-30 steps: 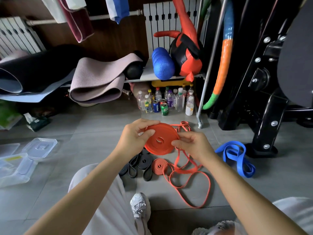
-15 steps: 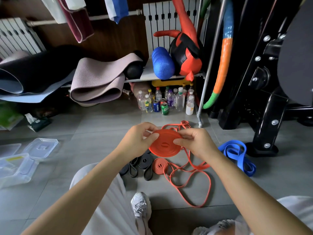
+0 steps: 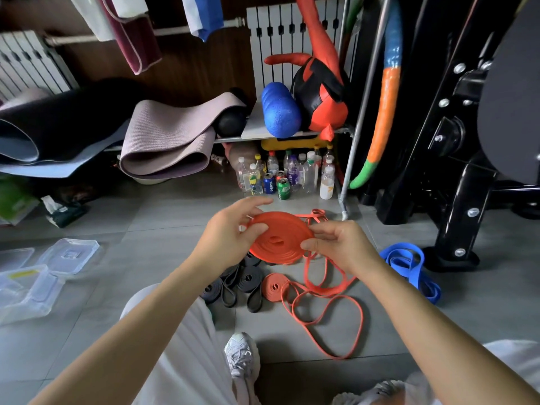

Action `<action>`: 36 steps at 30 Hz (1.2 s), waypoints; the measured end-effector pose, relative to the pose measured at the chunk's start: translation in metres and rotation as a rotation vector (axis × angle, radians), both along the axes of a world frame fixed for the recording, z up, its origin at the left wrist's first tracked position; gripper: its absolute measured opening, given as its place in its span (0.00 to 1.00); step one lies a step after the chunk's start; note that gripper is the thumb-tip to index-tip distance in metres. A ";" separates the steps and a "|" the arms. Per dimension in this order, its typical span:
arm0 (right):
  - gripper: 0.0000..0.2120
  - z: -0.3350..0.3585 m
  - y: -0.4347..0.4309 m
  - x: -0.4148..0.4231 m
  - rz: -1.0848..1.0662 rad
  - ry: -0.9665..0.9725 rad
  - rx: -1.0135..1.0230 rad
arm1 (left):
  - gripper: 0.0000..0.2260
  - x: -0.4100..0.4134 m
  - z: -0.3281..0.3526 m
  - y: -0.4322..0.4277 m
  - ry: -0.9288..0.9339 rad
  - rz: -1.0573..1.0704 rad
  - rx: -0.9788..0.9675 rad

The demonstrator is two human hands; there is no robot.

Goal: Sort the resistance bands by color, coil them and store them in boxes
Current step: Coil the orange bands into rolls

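So the orange coil (image 3: 277, 241) is up in the air over the floor, roughly centre of the view, and it looks mostly wound. The left hand (image 3: 225, 238) has its grip pinched on the coil's left rim, thumb on the flat face. The right hand (image 3: 342, 247) pinches the right rim right where the loose tail (image 3: 330, 317) feeds in, and that tail drops into loops on the floor on the near side. My take on doing this bit well: hold the disc flat between thumb and fingers so the inner turns can't pop out, turn it with the left, and let the right guide the strap on with light, even tension. Check for twists before each wrap goes on (a flipped strap makes a lumpy coil that probably won't sit nicely in a box). The loops run close by the small orange coil (image 3: 273, 286) beside the black bands (image 3: 239, 285), and I can't tell if they're tangled, so I'd pull slack gently. The clear boxes (image 3: 32, 287) sit well off to the left, and the blue band (image 3: 409, 267) lies uncoiled to the right.
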State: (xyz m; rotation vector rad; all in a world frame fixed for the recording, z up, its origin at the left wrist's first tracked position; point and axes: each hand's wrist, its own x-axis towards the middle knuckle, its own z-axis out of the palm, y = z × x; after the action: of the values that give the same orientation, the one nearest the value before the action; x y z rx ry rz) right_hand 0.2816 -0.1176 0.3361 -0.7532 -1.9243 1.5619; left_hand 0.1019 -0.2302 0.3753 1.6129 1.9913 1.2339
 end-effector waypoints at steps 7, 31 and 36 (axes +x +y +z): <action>0.12 0.009 0.001 0.000 -0.088 0.097 -0.057 | 0.18 0.006 -0.008 -0.001 -0.447 0.029 0.111; 0.15 0.013 0.002 -0.003 -0.116 0.114 -0.085 | 0.25 0.008 -0.005 -0.001 -0.136 0.016 0.090; 0.15 0.014 -0.003 -0.009 -0.130 0.096 0.006 | 0.22 0.014 -0.007 0.009 -0.426 0.084 0.165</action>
State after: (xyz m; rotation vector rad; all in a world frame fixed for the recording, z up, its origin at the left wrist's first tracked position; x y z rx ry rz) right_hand 0.2727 -0.1204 0.3506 -0.7704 -1.7743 1.4852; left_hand 0.1154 -0.2215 0.3687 1.2090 1.7385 1.6505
